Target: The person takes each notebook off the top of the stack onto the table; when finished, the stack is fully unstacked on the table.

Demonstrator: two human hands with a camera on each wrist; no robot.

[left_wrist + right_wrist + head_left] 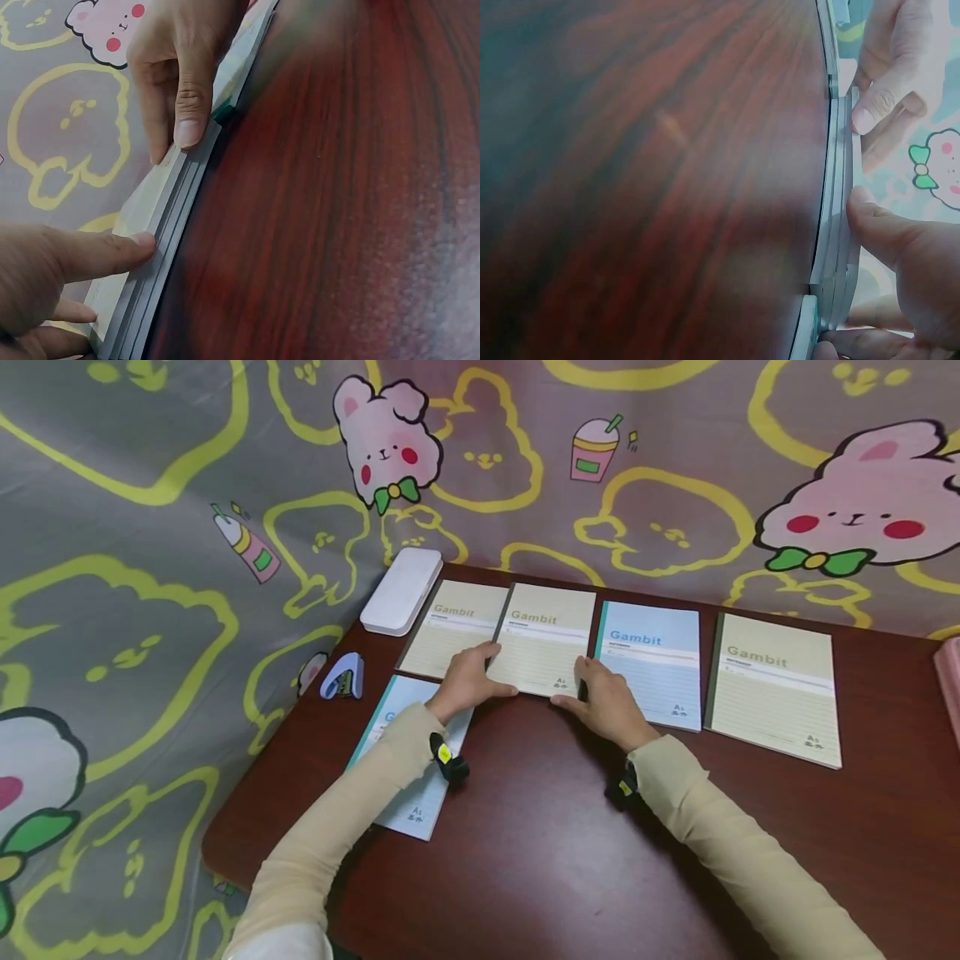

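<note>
Left grip (468, 679), right grip (611, 703) flank notebook stack (546, 639), thumbs (502, 690) inward.

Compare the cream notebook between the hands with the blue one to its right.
The cream notebook has a dark spine; the blue notebook has a teal one.
The cream notebook lies between left hand and right hand; the right hand hides the blue notebook's lower left corner.
Both read "Gambit".

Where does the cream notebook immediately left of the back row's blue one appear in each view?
Head: the cream notebook lies near the centre, slightly to the right.
Left wrist: the cream notebook runs diagonally across the left half.
Right wrist: the cream notebook is edge-on, a near-vertical strip right of centre.
Shared landmark: the dark table, below it, to its right and to its left respectively.
</note>
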